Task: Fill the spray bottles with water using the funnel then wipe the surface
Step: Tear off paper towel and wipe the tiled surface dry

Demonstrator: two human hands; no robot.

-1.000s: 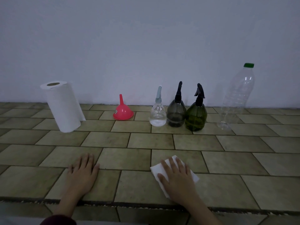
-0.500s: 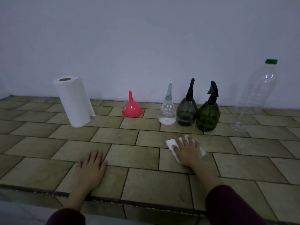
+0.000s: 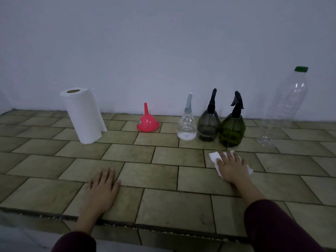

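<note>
Close to the front edge of the tiled counter [image 3: 163, 206], the left hand [image 3: 101, 190] lies flat with its fingers straight and a little spread. It holds nothing. A dark red sleeve [image 3: 76, 241] shows at the wrist.

A bit farther back and to the right, the right hand [image 3: 231, 166] presses flat on a folded white paper towel [image 3: 214, 157]. The fingers are straight and lie on top of the towel, not curled round it. White corners of the towel stick out on the left and right of the hand. The towel lies just in front of the green spray bottle [image 3: 231, 132].

Behind that, three spray bottles stand in a row, close together. The green one is on the right, the grey spray bottle [image 3: 208, 127] is in the middle, and the clear spray bottle [image 3: 187, 128] is on the left. The clear one has some water at the bottom. The light is dim, so I cannot tell how full the two dark ones are.

Left of the bottles, a pink funnel [image 3: 147, 122] sits upside down, its spout pointing up. Farther left stands a white paper towel roll [image 3: 84, 115].

Far right, a tall clear plastic bottle [image 3: 285, 108] with a green cap stands near the wall [image 3: 163, 51].
</note>
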